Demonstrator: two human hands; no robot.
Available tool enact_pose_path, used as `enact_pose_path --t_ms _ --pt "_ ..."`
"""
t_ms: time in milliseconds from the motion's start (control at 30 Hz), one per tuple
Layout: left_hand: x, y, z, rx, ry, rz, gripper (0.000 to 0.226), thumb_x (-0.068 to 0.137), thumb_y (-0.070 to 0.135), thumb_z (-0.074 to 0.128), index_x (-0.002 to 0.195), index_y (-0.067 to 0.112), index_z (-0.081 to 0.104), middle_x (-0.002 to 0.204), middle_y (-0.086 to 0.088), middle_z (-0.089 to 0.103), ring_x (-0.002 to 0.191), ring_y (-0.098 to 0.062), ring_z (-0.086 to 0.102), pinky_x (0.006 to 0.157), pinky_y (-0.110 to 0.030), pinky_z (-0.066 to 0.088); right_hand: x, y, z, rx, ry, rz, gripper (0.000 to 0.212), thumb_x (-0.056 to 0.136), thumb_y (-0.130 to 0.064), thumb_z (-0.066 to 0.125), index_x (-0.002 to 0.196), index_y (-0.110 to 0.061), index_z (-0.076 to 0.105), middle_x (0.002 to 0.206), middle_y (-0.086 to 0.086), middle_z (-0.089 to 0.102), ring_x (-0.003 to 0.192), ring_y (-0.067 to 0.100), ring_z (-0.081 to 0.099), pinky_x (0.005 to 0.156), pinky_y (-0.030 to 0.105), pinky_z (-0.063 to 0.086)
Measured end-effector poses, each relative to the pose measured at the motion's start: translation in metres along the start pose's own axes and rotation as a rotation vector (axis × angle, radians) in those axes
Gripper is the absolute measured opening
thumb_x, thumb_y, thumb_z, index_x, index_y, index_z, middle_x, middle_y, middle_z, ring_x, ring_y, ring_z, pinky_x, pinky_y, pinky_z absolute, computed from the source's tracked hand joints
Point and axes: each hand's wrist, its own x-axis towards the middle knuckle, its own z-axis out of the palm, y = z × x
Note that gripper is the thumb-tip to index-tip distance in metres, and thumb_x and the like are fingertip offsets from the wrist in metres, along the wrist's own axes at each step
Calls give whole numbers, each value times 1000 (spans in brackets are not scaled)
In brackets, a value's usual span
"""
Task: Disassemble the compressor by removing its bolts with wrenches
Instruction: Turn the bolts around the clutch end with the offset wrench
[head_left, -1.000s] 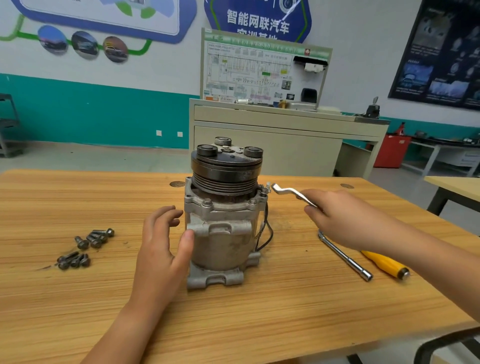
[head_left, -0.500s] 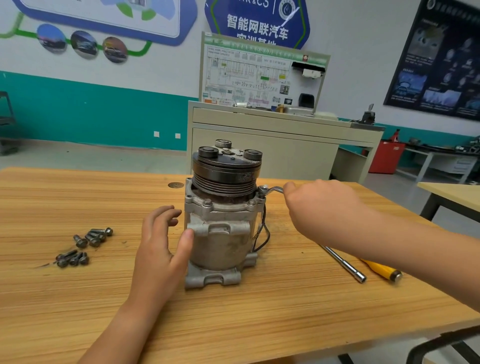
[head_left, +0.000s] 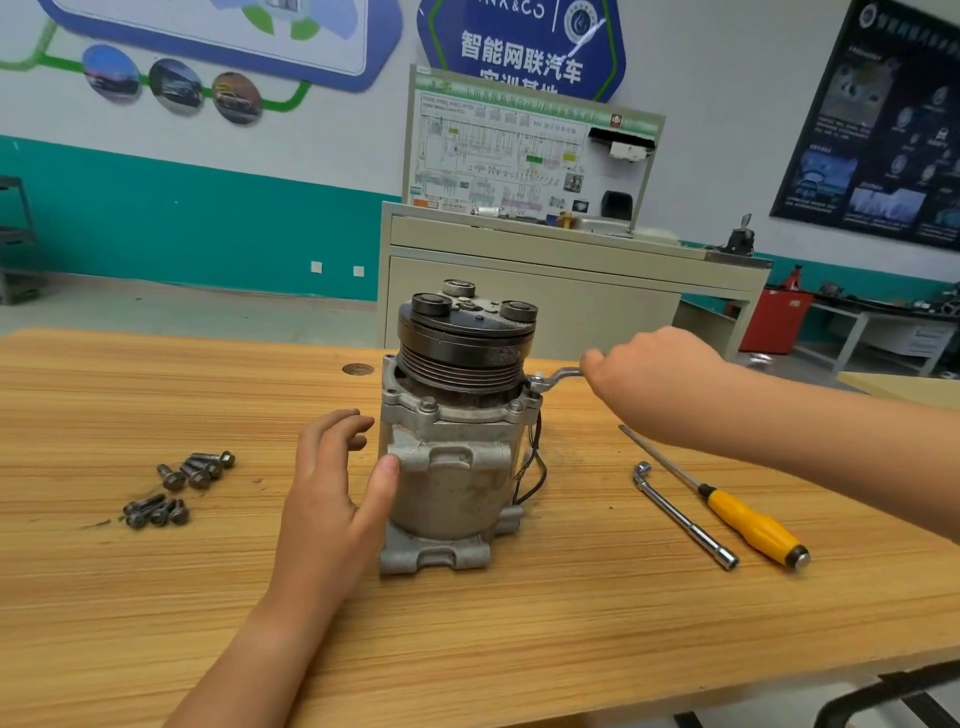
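A grey metal compressor (head_left: 452, 467) with a dark pulley on top stands upright on the wooden table (head_left: 467, 649). My left hand (head_left: 332, 499) rests against its left side, thumb on the housing and fingers spread. My right hand (head_left: 649, 379) grips the handle of a silver wrench (head_left: 553, 378), whose head sits on a bolt at the compressor's upper right flange. Two more bolt heads (head_left: 428, 404) show on the front of the flange.
Several loose bolts (head_left: 176, 486) lie on the table to the left. An L-shaped socket wrench (head_left: 685, 519) and a yellow-handled screwdriver (head_left: 748, 525) lie to the right. A beige cabinet (head_left: 545, 280) with a display board stands behind the table.
My right hand has brought the wrench head onto the upper right bolt and swung the handle back, away from me. My left hand stays on the compressor.
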Motion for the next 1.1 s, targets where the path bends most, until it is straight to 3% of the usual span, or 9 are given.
enact_pose_path --t_ms 100,167,233,333,433,533,633,900,1100 --pt "1 -1 1 4 -4 4 50 80 49 40 118 18 51 120 7 45 101 16 46 78 4 30 28 5 7 34 56 -14 23 91 -2 46 114 -6 47 80 4 54 71 21 52 59 29 43" --pt "1 -2 1 7 -4 8 50 80 48 40 118 17 51 119 6 45 101 17 46 78 4 30 47 7 17 150 191 -60 30 91 0 44 120 -5 45 108 10 59 96 25 57 76 32 50" --pt "1 -3 1 16 -2 12 52 80 48 40 118 15 52 119 5 45 102 19 45 78 4 30 61 5 24 242 403 -130 38 88 3 49 127 -2 47 126 16 55 115 28 53 93 37 46" --pt "0 -4 1 26 -2 8 54 80 49 39 119 14 52 120 6 44 101 19 45 78 4 30 66 -4 34 444 677 -143 33 72 14 64 105 10 62 101 24 66 93 37 65 80 44 54" --pt "0 -3 0 22 -5 0 54 80 51 39 120 17 51 120 7 43 102 17 46 78 4 30 53 -6 43 647 757 21 22 79 8 61 100 9 64 84 22 69 73 35 67 63 40 53" --pt "0 -3 0 16 -10 0 53 80 50 39 120 16 51 120 6 43 101 19 44 79 5 29 30 1 47 790 690 235 35 96 -12 46 128 0 48 69 7 58 59 24 53 52 29 36" --pt "0 -2 1 14 -11 3 54 80 49 39 120 15 51 120 6 43 101 19 45 78 5 29 4 0 50 729 553 278 41 98 -21 38 138 -13 35 54 -7 39 46 13 38 44 26 24" --pt "-1 -1 0 10 -3 -7 55 80 50 39 120 15 51 120 6 44 101 18 46 78 4 30 -26 -19 38 564 278 172 47 98 -17 35 142 -27 20 65 -4 45 62 18 48 51 29 39" --pt "0 -2 1 7 -5 -11 52 80 50 39 119 17 51 120 6 44 101 19 45 79 5 29 -21 -18 28 401 198 135 54 92 -5 40 140 -19 18 58 -3 37 48 10 34 40 22 28"
